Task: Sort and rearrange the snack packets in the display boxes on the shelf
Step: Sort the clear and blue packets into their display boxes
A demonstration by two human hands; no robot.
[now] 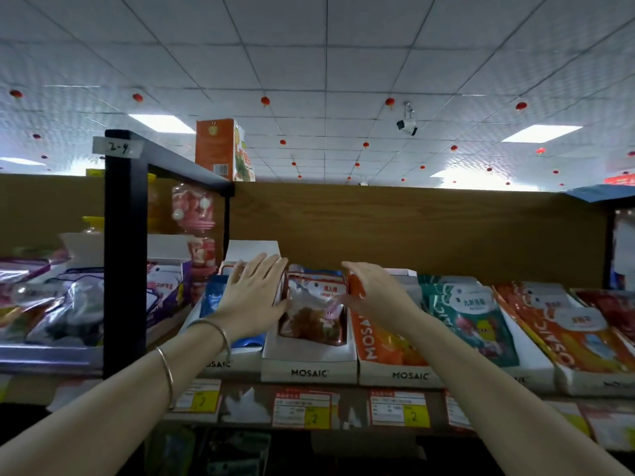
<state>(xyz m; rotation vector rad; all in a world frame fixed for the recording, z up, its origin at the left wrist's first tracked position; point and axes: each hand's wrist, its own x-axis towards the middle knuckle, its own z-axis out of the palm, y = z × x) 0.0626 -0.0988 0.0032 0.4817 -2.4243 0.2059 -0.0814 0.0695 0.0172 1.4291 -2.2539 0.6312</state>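
A row of white display boxes marked MOSAIC stands on the wooden shelf. The middle box point(309, 364) holds red packets point(314, 310) with a clear window showing brown snacks. My left hand point(254, 297) lies flat against the left side of these packets, fingers stretched and together. My right hand point(374, 293) is flat against their right side, over the orange packets point(385, 341) in the neighbouring box. Neither hand grips anything. Blue packets point(214, 297) lie in the box under my left wrist.
Teal packets point(474, 314) and orange-white packets point(567, 324) fill boxes to the right. A black shelf post point(125, 252) stands at left, with purple-boxed packets point(68, 310) beyond it. Yellow price tags point(314, 410) line the shelf edge. A wooden back panel point(412, 228) rises behind.
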